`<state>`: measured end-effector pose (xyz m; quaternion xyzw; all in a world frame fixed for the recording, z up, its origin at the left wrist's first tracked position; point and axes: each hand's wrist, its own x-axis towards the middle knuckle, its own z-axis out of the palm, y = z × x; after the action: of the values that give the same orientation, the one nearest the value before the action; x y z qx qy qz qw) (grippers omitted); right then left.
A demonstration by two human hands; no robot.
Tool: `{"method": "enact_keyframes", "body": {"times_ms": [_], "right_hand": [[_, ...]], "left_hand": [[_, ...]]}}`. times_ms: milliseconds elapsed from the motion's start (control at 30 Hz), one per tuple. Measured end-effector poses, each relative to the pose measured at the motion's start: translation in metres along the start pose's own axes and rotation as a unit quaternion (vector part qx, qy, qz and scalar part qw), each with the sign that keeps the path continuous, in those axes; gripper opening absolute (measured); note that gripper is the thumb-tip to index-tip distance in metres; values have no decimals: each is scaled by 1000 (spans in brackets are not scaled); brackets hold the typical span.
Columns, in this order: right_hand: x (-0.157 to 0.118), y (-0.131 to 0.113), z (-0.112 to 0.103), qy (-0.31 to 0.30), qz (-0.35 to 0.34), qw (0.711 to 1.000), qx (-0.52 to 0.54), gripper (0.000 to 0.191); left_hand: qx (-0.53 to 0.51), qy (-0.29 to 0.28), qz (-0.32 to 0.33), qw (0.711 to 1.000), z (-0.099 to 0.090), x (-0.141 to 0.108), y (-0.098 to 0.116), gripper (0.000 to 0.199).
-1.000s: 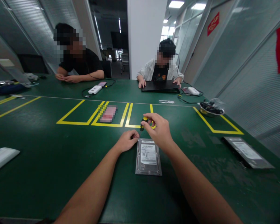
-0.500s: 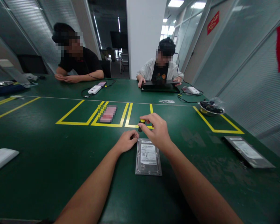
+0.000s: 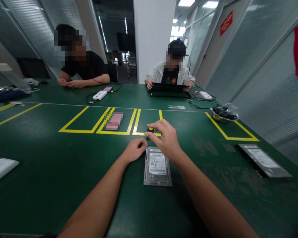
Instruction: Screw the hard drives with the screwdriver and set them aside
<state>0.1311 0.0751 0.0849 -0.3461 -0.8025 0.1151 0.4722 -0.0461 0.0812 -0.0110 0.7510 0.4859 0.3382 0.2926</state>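
Observation:
A silver hard drive (image 3: pixel 157 167) with a white label lies flat on the green table in front of me. Between the thumb and fingers of my right hand (image 3: pixel 165 137) is a stubby black screwdriver (image 3: pixel 150 130) with a yellow band, held upright over the drive's far left corner. Its tip is too hidden to make out. My left hand (image 3: pixel 135 149) rests by that same corner, fingers curled and pressed together; whatever they pinch, if anything, cannot be seen.
To the right lies a second drive-like metal unit (image 3: pixel 265 160), with a bowl of dark parts (image 3: pixel 224 114) behind it. A white object (image 3: pixel 2 168) is at the left edge. Two people sit opposite, one holding a dark panel (image 3: pixel 171 91). Yellow tape (image 3: pixel 114 133) marks the table.
My right hand's fingers have shifted slightly around the screwdriver, which stays over the same corner. My left hand and the drive keep their places. The person opposite has tilted the dark panel a little.

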Motion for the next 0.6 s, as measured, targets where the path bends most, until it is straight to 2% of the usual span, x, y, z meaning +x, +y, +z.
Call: {"method": "enact_keyframes", "body": {"times_ms": [100, 367, 600], "right_hand": [[0, 0, 1, 4, -6, 1000, 0, 16], [-1, 1, 2, 1, -38, 999, -5, 22], [-1, 2, 4, 29, -26, 999, -15, 16]], "left_hand": [[-1, -5, -5, 1000, 0, 0, 0, 6], [-5, 1, 4, 1000, 1, 0, -2, 6], [-7, 2, -2, 1000, 2, 0, -3, 6]]}}
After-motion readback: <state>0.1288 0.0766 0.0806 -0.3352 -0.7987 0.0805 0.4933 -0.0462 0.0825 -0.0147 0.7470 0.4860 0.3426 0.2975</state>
